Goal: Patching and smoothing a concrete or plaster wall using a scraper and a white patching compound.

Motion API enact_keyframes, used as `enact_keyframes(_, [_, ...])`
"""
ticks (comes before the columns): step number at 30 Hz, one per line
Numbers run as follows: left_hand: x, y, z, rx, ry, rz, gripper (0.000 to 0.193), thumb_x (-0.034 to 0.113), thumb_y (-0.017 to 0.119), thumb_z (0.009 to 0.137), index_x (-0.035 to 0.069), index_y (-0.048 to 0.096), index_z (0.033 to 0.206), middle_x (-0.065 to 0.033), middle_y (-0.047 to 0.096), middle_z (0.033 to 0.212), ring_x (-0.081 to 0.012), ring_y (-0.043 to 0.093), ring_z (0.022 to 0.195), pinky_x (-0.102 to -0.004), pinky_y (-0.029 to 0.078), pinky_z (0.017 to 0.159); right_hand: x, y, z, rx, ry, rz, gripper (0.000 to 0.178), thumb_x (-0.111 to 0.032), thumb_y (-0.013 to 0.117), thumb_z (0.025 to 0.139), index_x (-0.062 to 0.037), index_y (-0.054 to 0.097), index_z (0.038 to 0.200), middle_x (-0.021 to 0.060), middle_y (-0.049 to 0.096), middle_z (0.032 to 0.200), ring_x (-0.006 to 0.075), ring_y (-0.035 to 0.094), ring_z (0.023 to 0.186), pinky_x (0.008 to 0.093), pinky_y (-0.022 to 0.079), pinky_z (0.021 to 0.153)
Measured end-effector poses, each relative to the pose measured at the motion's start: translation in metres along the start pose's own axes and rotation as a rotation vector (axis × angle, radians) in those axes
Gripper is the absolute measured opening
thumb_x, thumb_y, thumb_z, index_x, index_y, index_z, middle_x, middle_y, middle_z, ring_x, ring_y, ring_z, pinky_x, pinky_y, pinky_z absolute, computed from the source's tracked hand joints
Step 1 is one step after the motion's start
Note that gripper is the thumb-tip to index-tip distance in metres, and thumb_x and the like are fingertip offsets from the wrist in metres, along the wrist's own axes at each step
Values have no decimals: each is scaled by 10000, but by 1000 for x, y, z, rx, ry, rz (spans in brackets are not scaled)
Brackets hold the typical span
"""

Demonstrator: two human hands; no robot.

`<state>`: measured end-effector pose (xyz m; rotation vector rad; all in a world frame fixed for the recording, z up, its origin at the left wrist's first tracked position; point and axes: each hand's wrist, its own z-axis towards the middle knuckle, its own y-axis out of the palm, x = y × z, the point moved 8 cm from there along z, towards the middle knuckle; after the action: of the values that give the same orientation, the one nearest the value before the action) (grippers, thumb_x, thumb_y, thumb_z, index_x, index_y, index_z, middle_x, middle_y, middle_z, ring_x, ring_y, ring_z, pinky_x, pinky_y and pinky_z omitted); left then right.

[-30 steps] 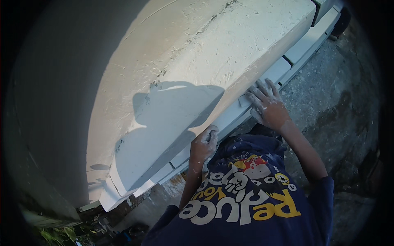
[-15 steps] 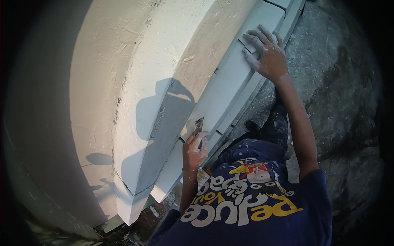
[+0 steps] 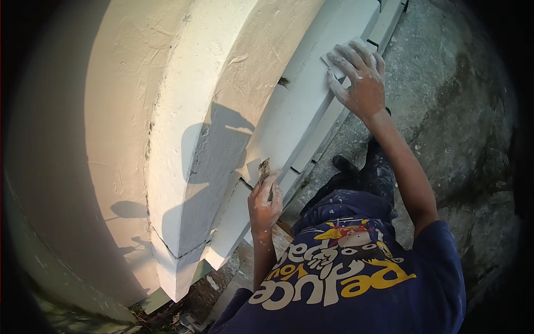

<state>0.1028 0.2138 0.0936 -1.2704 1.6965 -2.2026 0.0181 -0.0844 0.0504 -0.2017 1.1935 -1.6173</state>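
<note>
My left hand (image 3: 265,203), coated in pale dust, is closed round a small putty knife (image 3: 263,169). Its stained blade points up and away from me, beside the pale stepped ledge (image 3: 308,89) along the wall. Farther off on the right, my right hand (image 3: 362,80) presses a flat pale sheet (image 3: 329,59) onto the ledge's outer edge. White powder covers its fingers, which bend over the sheet and hide most of it; what kind of sheet it is I cannot tell.
A cream rendered wall (image 3: 128,83) with a projecting angular moulding (image 3: 192,72) rises on the left, bearing my shadow. Dark notches cut the ledge. Rough grey concrete ground (image 3: 434,111) lies on the right, my dark boot (image 3: 345,165) on it. Debris (image 3: 208,289) lies below the wall's near corner.
The view has shifted slightly, moving the wall leftward in it. My right hand has come a little nearer along the ledge, showing more of the pale sheet. The putty knife stays in my left hand.
</note>
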Motion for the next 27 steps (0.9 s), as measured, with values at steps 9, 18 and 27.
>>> enact_keyframes(9, [-1,-7,6,86,-9,35,265,26,596,935,32,696,1180,-203,722,1115,-388,703,1016,-418,551,886,-44,11,-14,-213,-236,208,541,-445,701,868,-202,647,1347,28,541,1481,252,430,1440,578,242,1220])
enact_keyframes(18, [-14,-4,18,88,23,74,298,35,574,963,48,667,1246,-197,723,1134,-409,706,985,-443,552,876,-92,29,-75,-324,-334,277,689,-464,781,784,-276,588,1417,-34,479,1553,221,453,1419,529,299,1210])
enact_keyframes(27, [-15,3,24,129,4,94,425,34,580,970,88,606,1391,-225,691,1242,-422,693,1059,-460,548,899,-133,37,-99,-463,-452,148,679,-480,702,871,-276,515,1492,-16,423,1593,250,307,1523,524,226,1253])
